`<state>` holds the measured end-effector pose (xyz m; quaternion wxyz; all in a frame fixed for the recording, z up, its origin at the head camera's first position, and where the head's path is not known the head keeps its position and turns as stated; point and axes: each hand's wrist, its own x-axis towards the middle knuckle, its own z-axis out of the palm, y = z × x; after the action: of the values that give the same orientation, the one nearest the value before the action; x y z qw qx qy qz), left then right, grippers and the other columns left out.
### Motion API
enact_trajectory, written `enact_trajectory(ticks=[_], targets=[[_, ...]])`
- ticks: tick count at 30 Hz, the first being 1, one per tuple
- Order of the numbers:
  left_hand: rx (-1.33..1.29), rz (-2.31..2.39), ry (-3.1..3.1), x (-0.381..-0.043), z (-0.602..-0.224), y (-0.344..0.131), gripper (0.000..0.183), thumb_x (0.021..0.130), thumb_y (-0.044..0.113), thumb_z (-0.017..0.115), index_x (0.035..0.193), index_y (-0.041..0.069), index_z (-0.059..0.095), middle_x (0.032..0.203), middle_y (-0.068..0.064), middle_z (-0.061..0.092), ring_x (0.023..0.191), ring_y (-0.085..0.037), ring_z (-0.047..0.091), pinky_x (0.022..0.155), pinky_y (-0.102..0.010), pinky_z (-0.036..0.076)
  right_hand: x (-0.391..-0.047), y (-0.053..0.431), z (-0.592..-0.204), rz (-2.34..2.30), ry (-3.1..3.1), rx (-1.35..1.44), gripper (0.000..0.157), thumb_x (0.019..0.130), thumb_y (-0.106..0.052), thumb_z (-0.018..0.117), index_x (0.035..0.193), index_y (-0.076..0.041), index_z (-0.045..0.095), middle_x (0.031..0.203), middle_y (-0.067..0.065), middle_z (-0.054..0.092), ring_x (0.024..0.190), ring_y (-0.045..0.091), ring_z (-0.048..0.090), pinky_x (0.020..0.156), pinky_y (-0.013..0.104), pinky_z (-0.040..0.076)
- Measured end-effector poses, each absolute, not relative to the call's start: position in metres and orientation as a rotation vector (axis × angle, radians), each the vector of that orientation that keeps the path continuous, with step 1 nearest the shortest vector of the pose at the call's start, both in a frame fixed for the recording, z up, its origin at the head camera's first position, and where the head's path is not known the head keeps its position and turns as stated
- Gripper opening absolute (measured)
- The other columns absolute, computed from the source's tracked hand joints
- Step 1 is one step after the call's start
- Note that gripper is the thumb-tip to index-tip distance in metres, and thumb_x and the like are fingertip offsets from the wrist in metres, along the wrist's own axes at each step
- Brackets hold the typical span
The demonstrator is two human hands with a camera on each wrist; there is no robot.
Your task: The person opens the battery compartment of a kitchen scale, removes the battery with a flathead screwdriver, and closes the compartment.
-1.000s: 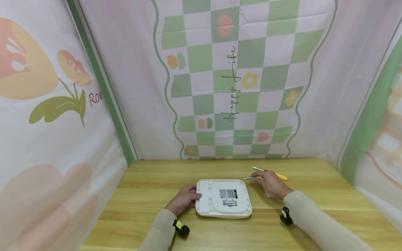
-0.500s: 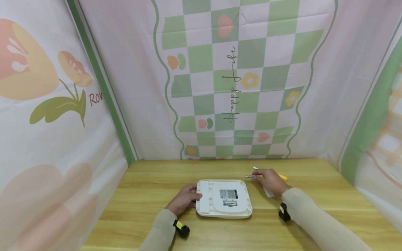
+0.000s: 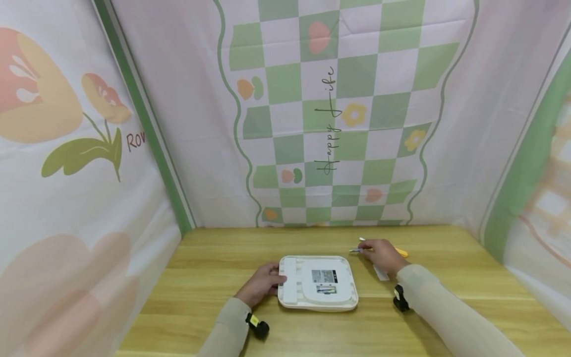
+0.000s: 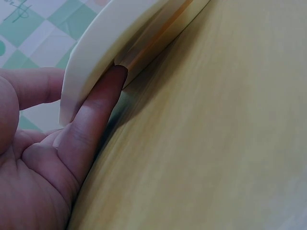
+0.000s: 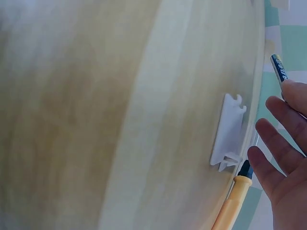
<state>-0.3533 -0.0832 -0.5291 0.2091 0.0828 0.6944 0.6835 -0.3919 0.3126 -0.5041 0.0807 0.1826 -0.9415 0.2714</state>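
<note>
A white rounded-square device (image 3: pixel 291 282) lies on the table with a printed label and a small uncovered battery compartment (image 3: pixel 326 289) facing up. Something battery-like shows in that compartment, too small to make out. My left hand (image 3: pixel 260 284) grips the device's left edge, thumb and fingers on opposite sides of the rim. Beyond the device's far right corner, my right hand (image 3: pixel 382 255) pinches a slim battery (image 5: pixel 278 68) between thumb and index finger, the other fingers spread. Below that hand lies a white battery cover (image 5: pixel 228 132) with small clips.
A screwdriver (image 3: pixel 401 252) with a yellow handle lies behind my right hand, its shaft partly hidden. The wooden table (image 3: pixel 214 248) ends at a checkered cloth wall (image 3: pixel 285 82), and printed fabric hangs on both sides.
My right hand has shifted slightly with the battery, showing more of the white cover under it. The left hand and the device stay still.
</note>
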Motion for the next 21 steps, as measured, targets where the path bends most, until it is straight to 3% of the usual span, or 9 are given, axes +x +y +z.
enact_trajectory(ticks=[8, 21], targets=[[0.253, 1.913, 1.914, -0.353, -0.529, -0.084, 0.054, 0.094, 0.01, 0.065, 0.139, -0.006, 0.041, 0.108, -0.013, 0.064, 0.09, -0.024, 0.065, 0.072, -0.036, 0.057, -0.393, 0.313, -0.506, 0.815, -2.844, 0.547, 0.012, 0.093, -0.013, 0.066, 0.102, -0.009, 0.072, 0.093, -0.001, 0.069, 0.088, 0.021, 0.063, 0.078, 0.045, 0.053], [0.23, 1.885, 1.94, -0.354, -0.529, -0.084, 0.053, 0.093, 0.013, 0.066, 0.138, -0.005, 0.043, 0.108, -0.012, 0.065, 0.092, -0.024, 0.064, 0.075, -0.037, 0.057, -0.403, 0.314, -0.507, 0.772, -2.857, 0.494, 0.01, 0.094, -0.015, 0.065, 0.1, -0.011, 0.072, 0.093, 0.001, 0.069, 0.089, 0.023, 0.064, 0.08, 0.047, 0.052]])
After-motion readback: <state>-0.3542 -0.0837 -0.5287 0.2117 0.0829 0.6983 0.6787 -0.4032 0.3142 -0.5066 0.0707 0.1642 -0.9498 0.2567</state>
